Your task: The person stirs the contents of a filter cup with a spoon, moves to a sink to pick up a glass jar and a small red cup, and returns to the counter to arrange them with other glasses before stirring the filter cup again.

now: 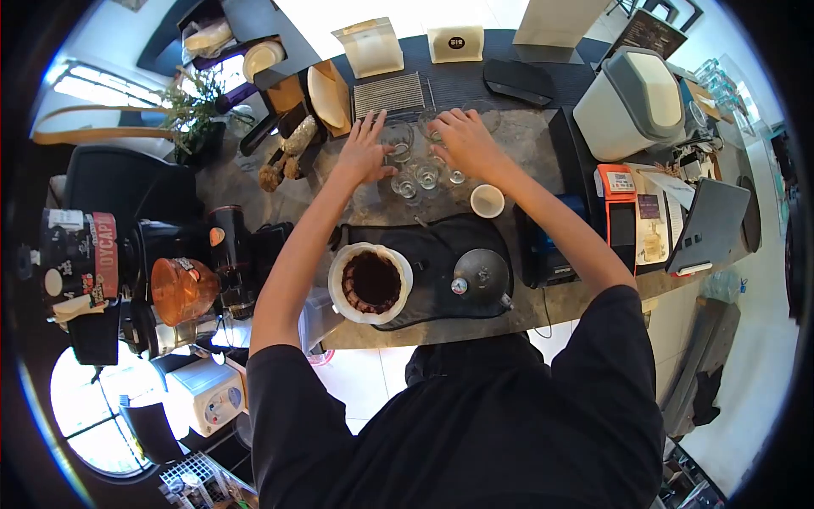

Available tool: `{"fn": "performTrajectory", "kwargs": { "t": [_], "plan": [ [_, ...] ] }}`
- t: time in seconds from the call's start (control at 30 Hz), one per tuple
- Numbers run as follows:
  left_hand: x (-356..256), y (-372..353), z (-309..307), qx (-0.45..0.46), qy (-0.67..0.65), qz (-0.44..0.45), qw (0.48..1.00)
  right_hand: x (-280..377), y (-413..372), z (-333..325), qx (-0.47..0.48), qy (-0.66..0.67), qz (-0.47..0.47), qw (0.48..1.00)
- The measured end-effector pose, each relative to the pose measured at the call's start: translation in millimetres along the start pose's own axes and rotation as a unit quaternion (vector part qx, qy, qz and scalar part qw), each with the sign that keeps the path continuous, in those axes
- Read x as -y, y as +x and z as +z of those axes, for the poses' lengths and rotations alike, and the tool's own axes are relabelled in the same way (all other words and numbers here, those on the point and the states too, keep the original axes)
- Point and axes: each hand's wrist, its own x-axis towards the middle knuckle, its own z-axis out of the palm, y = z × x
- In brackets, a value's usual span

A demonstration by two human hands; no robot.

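Both arms reach across the counter to a group of clear glasses. My left hand (366,153) is at the left of the group, fingers spread, its thumb beside a glass (398,151). Over the right part of the group is my right hand (462,142), its fingers bent around or against glassware; what it grips is too unclear to tell. Small glasses (426,176) stand between and below the hands. A white cup (487,201) stands below my right hand. Nearer my body are a white filter with dark coffee grounds (371,282) and a dark kettle (482,283) on a black mat (432,246).
A white bin (632,106), a card terminal (619,212) and a tablet (712,225) stand at the right. On the left are a grinder with an orange hopper (182,291) and a plant (197,114). A slatted tray (388,94) lies behind the glasses.
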Motion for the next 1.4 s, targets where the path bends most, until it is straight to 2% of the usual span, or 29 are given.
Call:
{"fn": "performTrajectory", "kwargs": {
  "t": [0.03, 0.1, 0.13, 0.2, 0.27, 0.33, 0.47, 0.53, 0.6, 0.67, 0.73, 0.83, 0.9, 0.93, 1.0, 1.03, 1.1, 1.13, 1.2, 1.27, 1.33, 1.4],
  "plan": [
    [1, 1, 2, -0.043, -0.007, 0.015, 0.999, -5, 5, 1, -0.004, -0.001, 0.006, 1.000],
    [4, 8, 1, -0.044, 0.004, 0.035, 0.998, -14, 16, 16, 0.207, -0.030, 0.055, 0.976],
    [4, 12, -1, -0.043, 0.010, 0.047, 0.998, -16, 21, 23, 0.202, -0.031, 0.062, 0.977],
    [2, 16, -2, -0.036, 0.024, 0.049, 0.998, -17, 29, 39, 0.290, -0.072, 0.060, 0.952],
    [3, 17, 0, -0.027, 0.033, 0.045, 0.998, -18, 30, 47, 0.266, -0.084, 0.064, 0.958],
    [5, 15, 7, -0.057, 0.003, 0.064, 0.996, -17, 28, 54, 0.247, -0.094, 0.064, 0.962],
    [6, 10, -3, -0.048, -0.008, 0.067, 0.997, -22, 29, 61, 0.204, -0.050, 0.059, 0.976],
    [5, 7, -8, -0.077, -0.114, 0.050, 0.989, -22, 28, 67, 0.192, -0.045, 0.061, 0.978],
    [4, 7, -7, -0.091, -0.128, 0.050, 0.986, -22, 26, 69, 0.145, -0.035, 0.038, 0.988],
    [2, 8, -8, -0.105, -0.141, 0.052, 0.983, -21, 24, 67, 0.154, -0.023, 0.028, 0.987],
    [2, 8, -10, -0.067, -0.136, 0.053, 0.987, -20, 21, 60, 0.161, -0.012, 0.019, 0.987],
    [5, 7, -12, -0.058, -0.131, 0.066, 0.988, -16, 21, 19, 0.184, 0.041, 0.005, 0.982],
    [10, 7, -5, -0.070, -0.136, 0.067, 0.986, -24, 24, -4, 0.216, 0.140, 0.048, 0.965],
    [12, 8, -2, -0.083, -0.138, 0.070, 0.984, -35, 25, -7, 0.217, 0.140, 0.049, 0.965],
    [14, 6, -7, -0.071, -0.135, 0.066, 0.986, -59, 24, -13, 0.078, 0.064, 0.041, 0.994],
    [13, 5, -10, -0.058, -0.132, 0.062, 0.988, -63, 17, -13, 0.079, 0.064, 0.041, 0.994],
    [11, 5, -9, -0.078, -0.135, 0.065, 0.986, -66, 6, -18, 0.145, -0.076, 0.178, 0.970],
    [11, 6, -10, -0.100, -0.137, 0.068, 0.983, -71, 3, -17, 0.144, -0.076, 0.180, 0.970],
    [6, 7, -11, -0.118, -0.125, 0.081, 0.982, -82, 4, -10, 0.234, 0.078, 0.196, 0.949],
    [2, 8, -16, -0.134, -0.116, 0.092, 0.980, -82, 3, -3, 0.227, 0.077, 0.199, 0.950],
    [1, 7, -25, -0.064, -0.126, 0.069, 0.987, -74, 0, 3, 0.224, 0.081, 0.205, 0.949],
    [5, 7, -23, -0.058, -0.126, 0.069, 0.988, -68, 0, 5, 0.210, 0.087, 0.204, 0.952]
  ]
}}
